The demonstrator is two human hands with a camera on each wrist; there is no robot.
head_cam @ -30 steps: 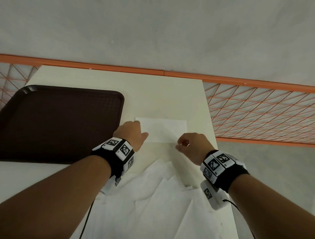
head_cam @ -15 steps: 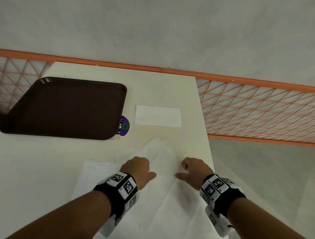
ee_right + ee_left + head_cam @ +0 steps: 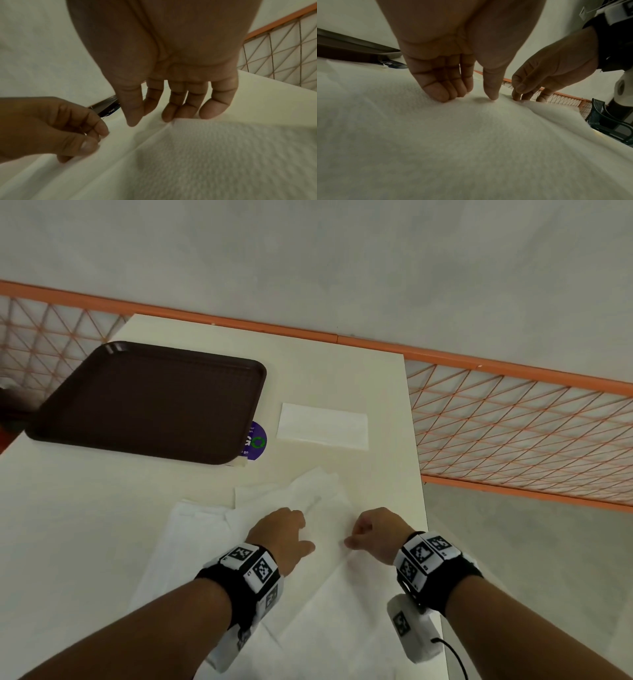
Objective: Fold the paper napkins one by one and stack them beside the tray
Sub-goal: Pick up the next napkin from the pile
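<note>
One folded white napkin point(image 3: 322, 426) lies flat just right of the dark brown tray point(image 3: 147, 402). A loose pile of unfolded white napkins point(image 3: 308, 594) covers the near part of the table. My left hand point(image 3: 284, 532) rests on the top sheet, bent fingertips point(image 3: 443, 97) and thumb touching the paper a little apart. A short way to its right is my right hand point(image 3: 370, 532). Its fingertips point(image 3: 171, 117) touch a slightly raised napkin edge point(image 3: 539, 106), and its thumb sits off the paper. Neither hand plainly pinches the paper.
A round purple sticker point(image 3: 255, 440) shows at the tray's near right corner. The table's right edge point(image 3: 421, 474) runs close beside my right hand. An orange mesh railing point(image 3: 513, 422) stands behind and to the right. A dark chair point(image 3: 607, 121) sits beyond that edge.
Both hands drew back from the folded napkin beside the tray to the loose pile near me. The folded napkin stayed where it was set down.
</note>
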